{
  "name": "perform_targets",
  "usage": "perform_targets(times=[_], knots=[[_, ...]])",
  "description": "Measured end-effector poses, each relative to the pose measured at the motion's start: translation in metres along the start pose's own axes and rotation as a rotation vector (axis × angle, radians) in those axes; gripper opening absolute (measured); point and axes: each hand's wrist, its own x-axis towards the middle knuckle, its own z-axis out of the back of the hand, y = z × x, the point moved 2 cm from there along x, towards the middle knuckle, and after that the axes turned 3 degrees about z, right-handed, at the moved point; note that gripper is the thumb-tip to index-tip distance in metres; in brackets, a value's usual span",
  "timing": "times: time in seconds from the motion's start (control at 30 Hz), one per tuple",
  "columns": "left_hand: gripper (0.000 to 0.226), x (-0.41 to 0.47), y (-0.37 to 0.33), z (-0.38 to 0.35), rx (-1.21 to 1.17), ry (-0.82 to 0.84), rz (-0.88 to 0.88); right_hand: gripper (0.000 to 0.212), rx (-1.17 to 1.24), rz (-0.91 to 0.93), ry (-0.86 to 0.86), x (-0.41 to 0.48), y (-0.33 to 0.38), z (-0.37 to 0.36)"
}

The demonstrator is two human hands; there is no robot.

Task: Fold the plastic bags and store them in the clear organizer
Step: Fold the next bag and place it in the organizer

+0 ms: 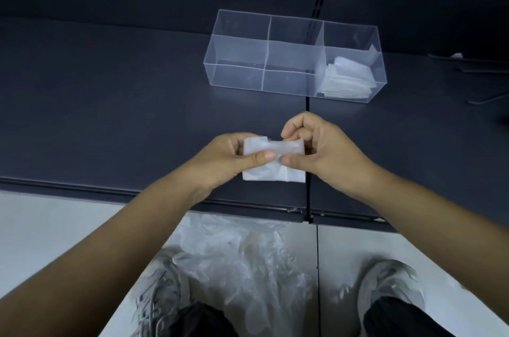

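Bag (pixel 272 171) pinched by L hand (pixel 220 157) + R hand (pixel 325 152), dark shelf (pixel 110 116), pale floor (pixel 55 226)

Small translucent white rectangle, this plastic bag (pixel 271 164), folded flat and pinched between my left hand (pixel 220 160) and my right hand (pixel 322 152), top edge curling over; beyond it stands the clear organizer (pixel 239 61), upright, split into compartments; a stack of folded bags (pixel 347 78) fills its right end section (slightly fanned, that pile); loose crumpled bags (pixel 242 259) are heaped on the floor by my feet.
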Motion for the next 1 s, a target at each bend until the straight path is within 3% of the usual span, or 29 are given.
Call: perform_targets(times=[0.07, 0.17, 0.27, 0.37, 0.43, 0.5, 0.63, 0.73, 0.8, 0.87, 0.93, 1.0], knots=[[0.045, 0.005, -0.005, -0.008, -0.107, -0.063, -0.03, 0.031, 0.11, -0.065, -0.046, -0.004, -0.001, 0.007], [0.031, 0.013, -0.009, -0.021, -0.208, -0.157, -0.1, 0.032, 0.278, -0.199, -0.089, -0.009, -0.008, 0.015], [0.007, 0.023, -0.012, -0.023, -0.199, -0.252, -0.155, 0.011, 0.239, -0.229, -0.234, -0.001, -0.011, 0.039], [0.013, 0.03, -0.005, -0.015, -0.047, -0.376, -0.206, 0.011, 0.157, -0.185, -0.525, 0.022, -0.011, 0.093], [0.012, 0.032, 0.005, -0.012, 0.194, -0.46, -0.253, 0.011, 0.098, -0.183, -0.717, 0.04, -0.016, 0.129], [0.005, 0.033, 0.017, -0.016, 0.466, -0.511, -0.324, 0.011, 0.008, -0.211, -0.802, 0.058, -0.027, 0.15], [0.021, 0.031, 0.043, -0.029, 0.758, -0.52, -0.383, 0.018, -0.346, -0.284, -0.794, 0.084, -0.05, 0.159], [0.026, 0.029, 0.051, -0.03, 0.805, -0.511, -0.388, 0.022, -0.601, -0.325, -0.825, 0.087, -0.05, 0.159], [0.026, 0.028, 0.051, -0.03, 0.792, -0.517, -0.384, 0.029, -0.696, -0.26, -0.888, 0.082, -0.043, 0.158], [0.026, 0.029, 0.051, -0.03, 0.804, -0.521, -0.387, 0.028, -0.77, -0.059, -0.918, 0.077, -0.034, 0.152], [0.026, 0.029, 0.051, -0.03, 0.816, -0.517, -0.385, 0.018, -0.871, 0.107, -0.733, 0.075, -0.031, 0.141], [0.026, 0.028, 0.051, -0.03, 0.823, -0.513, -0.383, 0.034, -0.95, 0.093, -0.434, 0.075, -0.035, 0.129]])
